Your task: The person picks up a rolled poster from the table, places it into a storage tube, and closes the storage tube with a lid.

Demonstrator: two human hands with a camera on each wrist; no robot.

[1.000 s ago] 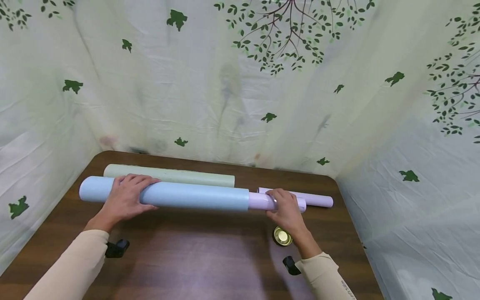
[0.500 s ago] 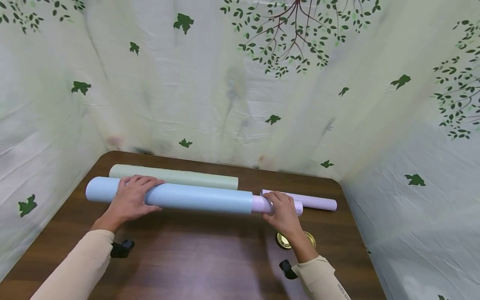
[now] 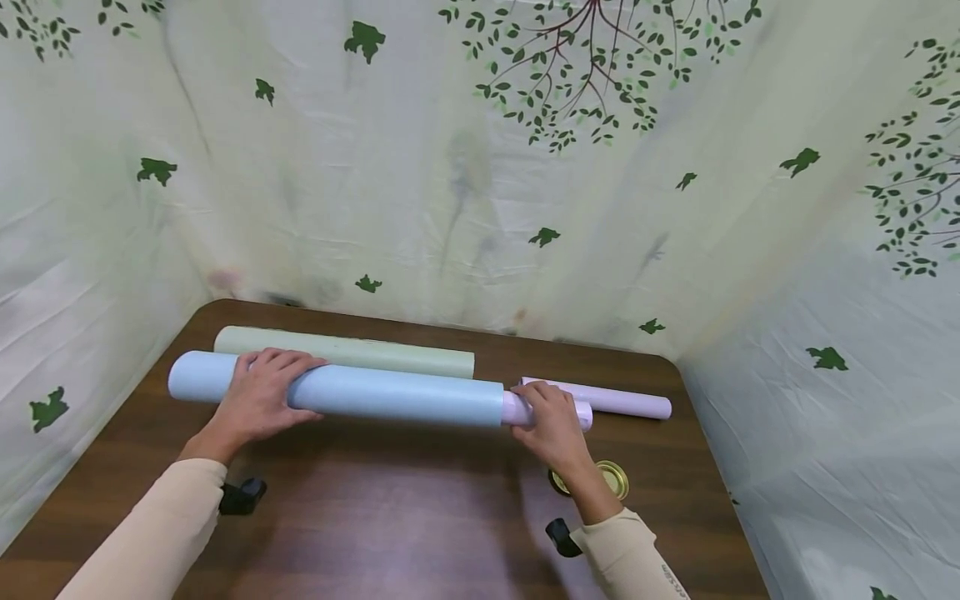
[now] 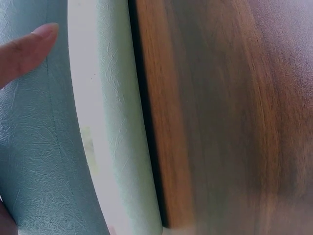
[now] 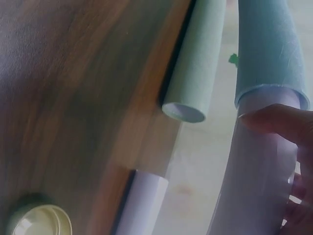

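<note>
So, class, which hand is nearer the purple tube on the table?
Right: the right hand is by the left end of that purple tube; the left hand grips the blue tube, well to its left.

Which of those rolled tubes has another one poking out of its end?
The blue tube, held in the left hand: an inner lilac tube sticks out of its right end. The green tube and the other lilac tube lie separately on the table.
</note>
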